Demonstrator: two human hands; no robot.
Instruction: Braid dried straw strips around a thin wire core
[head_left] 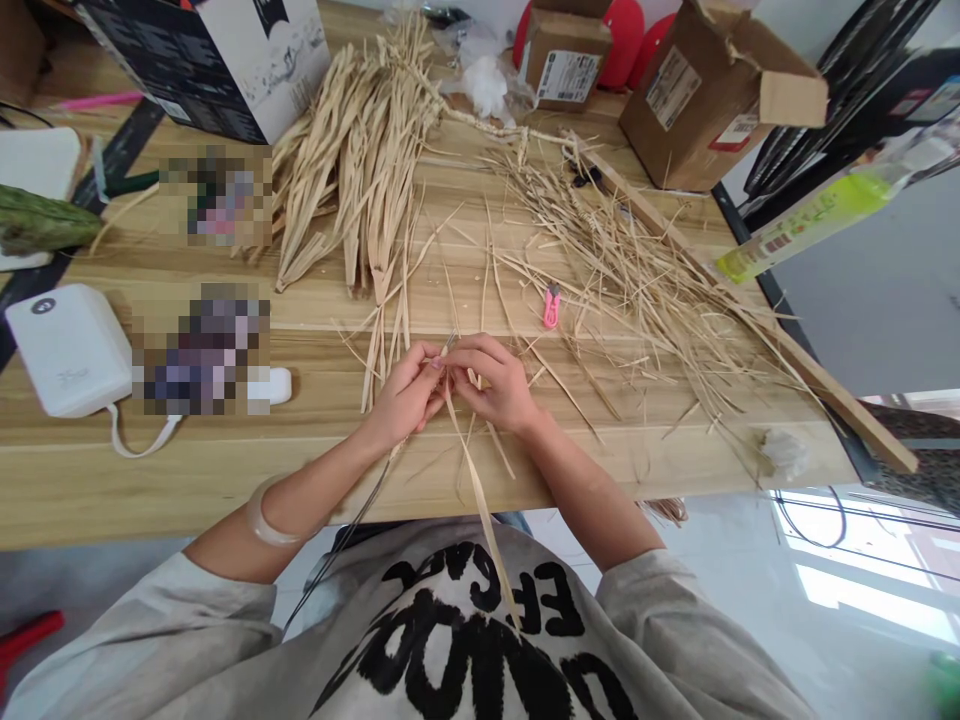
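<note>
Both hands meet over the near part of the wooden table (300, 480), fingertips pinched together. My left hand (409, 398) is closed around thin dark wires (365, 507), whose tail runs down past my forearm; a grey tip pokes up between the hands. My right hand (496, 385) is closed at the same spot, pinching a pale dried-leaf strip (480, 495) that hangs down over my shirt. The fingers hide how strip and wires meet. Loose dried strips (384, 340) lie just beyond my left hand. A pink thread snipper (552, 306) rests to the right.
A large bundle of dried leaves (360, 150) lies at the back, with scattered straw (622, 260) to the right beside a wooden strip (810, 385). Left are a white power bank (71, 350) and a dark box (217, 60). Cardboard boxes (697, 100) and a green bottle (810, 225) stand back right.
</note>
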